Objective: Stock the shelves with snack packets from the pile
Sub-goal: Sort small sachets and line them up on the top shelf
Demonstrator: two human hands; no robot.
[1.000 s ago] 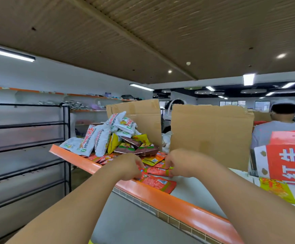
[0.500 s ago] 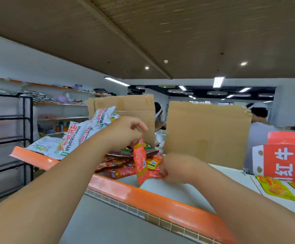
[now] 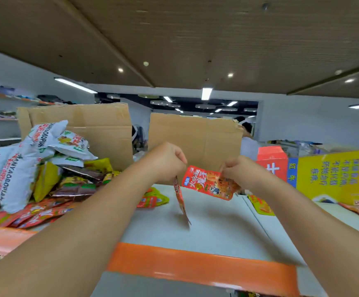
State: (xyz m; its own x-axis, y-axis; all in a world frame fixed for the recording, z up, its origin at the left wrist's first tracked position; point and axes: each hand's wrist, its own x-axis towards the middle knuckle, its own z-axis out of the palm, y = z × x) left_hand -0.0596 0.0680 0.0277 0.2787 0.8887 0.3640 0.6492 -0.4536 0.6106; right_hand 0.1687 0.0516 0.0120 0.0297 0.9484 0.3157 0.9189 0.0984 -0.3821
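A pile of snack packets, white, yellow, brown and red, lies on the left of a white shelf with an orange front edge. My left hand pinches a thin red packet by its top, so it hangs edge-on above the shelf. To its right, my right hand pinches a flat red packet by its upper corner, its printed face toward me. Both packets are held in the air over the bare middle of the shelf.
Two upright cardboard sheets stand at the back of the shelf. A red and yellow carton stands at the right, with yellow packets lying by it. A red-green packet lies near the pile. A person stands behind.
Both hands have lifted away from the pile and moved right, each carrying a red packet. The right hand's packet has come up off the shelf. The view has swung right.
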